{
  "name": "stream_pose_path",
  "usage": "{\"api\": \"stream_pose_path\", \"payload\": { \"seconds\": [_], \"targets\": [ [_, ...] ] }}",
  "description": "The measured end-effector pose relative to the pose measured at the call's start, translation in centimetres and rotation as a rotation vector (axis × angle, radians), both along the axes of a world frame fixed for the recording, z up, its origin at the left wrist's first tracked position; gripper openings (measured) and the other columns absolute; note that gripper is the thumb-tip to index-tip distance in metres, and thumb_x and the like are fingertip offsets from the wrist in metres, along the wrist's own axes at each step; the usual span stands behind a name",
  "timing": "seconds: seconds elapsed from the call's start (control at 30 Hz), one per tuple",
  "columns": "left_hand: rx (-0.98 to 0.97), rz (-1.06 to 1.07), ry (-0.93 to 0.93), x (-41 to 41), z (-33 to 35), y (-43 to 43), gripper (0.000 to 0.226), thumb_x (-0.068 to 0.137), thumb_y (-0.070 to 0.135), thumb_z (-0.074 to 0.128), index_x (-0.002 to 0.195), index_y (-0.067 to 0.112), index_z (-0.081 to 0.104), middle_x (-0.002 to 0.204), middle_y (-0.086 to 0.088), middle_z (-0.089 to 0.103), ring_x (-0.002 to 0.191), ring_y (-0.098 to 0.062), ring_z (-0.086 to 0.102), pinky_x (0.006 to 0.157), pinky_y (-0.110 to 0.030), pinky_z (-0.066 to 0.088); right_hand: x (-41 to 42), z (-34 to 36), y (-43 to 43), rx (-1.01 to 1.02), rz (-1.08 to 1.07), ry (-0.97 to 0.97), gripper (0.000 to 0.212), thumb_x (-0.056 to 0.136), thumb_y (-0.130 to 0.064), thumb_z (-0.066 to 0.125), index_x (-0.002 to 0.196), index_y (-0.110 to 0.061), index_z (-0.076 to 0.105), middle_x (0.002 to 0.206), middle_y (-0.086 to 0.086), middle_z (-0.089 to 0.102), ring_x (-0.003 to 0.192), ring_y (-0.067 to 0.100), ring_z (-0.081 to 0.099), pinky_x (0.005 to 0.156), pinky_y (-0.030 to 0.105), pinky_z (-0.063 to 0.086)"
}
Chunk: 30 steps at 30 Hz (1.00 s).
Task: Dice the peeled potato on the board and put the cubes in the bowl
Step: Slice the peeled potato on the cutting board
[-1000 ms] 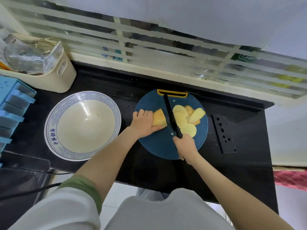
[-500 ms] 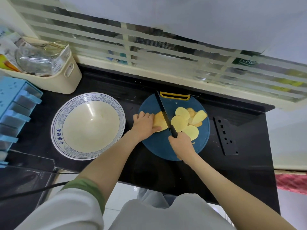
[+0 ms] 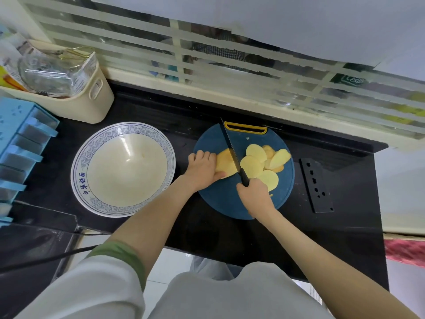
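Black counter [image 3: 230,238]: I'm watching the left hand [image 3: 202,170] gripping the potato [image 3: 226,162] on the board [image 3: 220,199], the right hand [image 3: 256,196] gripping the knife [image 3: 232,150], slicing; slices [image 3: 251,166] probably needing dicing next.

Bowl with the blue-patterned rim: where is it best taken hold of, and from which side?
Probably the broad flared rim at its near-left arc, pinched from above, thumb inside. The bowl stands upright, so the rim is the only edge offered, and the left forearm crowds its near-right side.
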<state>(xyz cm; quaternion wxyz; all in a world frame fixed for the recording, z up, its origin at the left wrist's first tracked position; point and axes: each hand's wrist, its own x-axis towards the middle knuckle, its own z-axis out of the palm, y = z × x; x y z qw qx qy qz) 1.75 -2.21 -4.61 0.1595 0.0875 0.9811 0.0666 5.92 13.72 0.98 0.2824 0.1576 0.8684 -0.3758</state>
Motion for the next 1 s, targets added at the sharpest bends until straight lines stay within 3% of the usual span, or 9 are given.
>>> {"api": "stream_pose_path", "payload": {
  "seconds": [0.33,0.57,1.0],
  "targets": [
    [0.023,-0.032,0.005,-0.1,-0.3,-0.2,0.067,0.092,0.061,0.040,0.131,0.006,0.039,0.125,-0.009,0.045,0.114,-0.026,0.038,0.095,-0.038,0.026,-0.5,-1.2,0.5,-0.037,0.029,-0.106,0.028,0.094,-0.008,0.044,0.069,-0.013,0.033,0.063,0.003,0.030,0.056,0.017,0.031,0.054,0.033,0.030],
    [0.023,-0.032,0.026,-0.2,-0.6,-0.3,0.065,0.092,0.061,0.041,0.127,0.006,0.042,0.122,-0.008,0.046,0.112,-0.027,0.039,0.095,-0.038,0.025,-0.8,-2.9,0.5,-0.024,0.002,-0.082,0.028,0.094,-0.011,0.048,0.068,-0.011,0.036,0.065,0.002,0.034,0.055,0.015,0.032,0.048,0.025,0.027],
    [0.002,-0.026,0.054,0.5,-0.9,0.4,0.068,0.092,0.059,0.043,0.134,0.006,0.037,0.126,-0.008,0.044,0.115,-0.026,0.038,0.094,-0.037,0.024,-1.5,-4.3,0.5,0.017,0.043,-0.137,0.030,0.095,-0.010,0.045,0.068,-0.012,0.034,0.065,0.001,0.034,0.053,0.014,0.031,0.046,0.025,0.026]
  ]
}}
